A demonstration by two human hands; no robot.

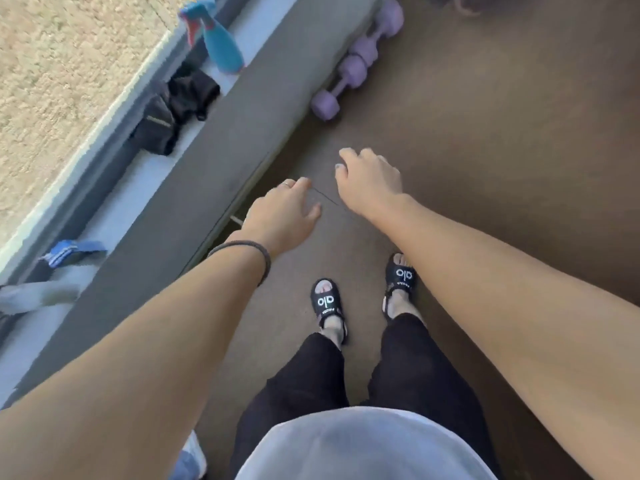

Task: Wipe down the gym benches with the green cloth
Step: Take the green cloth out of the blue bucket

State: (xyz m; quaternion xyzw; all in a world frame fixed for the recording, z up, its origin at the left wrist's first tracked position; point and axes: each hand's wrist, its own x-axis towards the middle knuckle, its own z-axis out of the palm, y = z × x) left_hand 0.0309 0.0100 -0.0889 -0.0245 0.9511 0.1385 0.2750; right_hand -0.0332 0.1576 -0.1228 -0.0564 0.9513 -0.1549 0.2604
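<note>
Standing on a dark floor, looking down past a pale shirt, black trousers and black sandals at 6 o'clock. Both bare arms stretched forward, holding nothing. Left hand near centre, fingers relaxed and spread, a ring on one finger, a dark band around the wrist. Right hand just beyond it toward 1 o'clock, fingers loosely curled downward, gripping nothing. Along the grey ledge running from 8 o'clock to 12 o'clock: a blue spray bottle at 11 o'clock, black gloves at 10 o'clock, blue straps at 9 o'clock. Purple dumbbells on the floor at 12 o'clock, beside the ledge. Green cloth and benches out of view.
</note>
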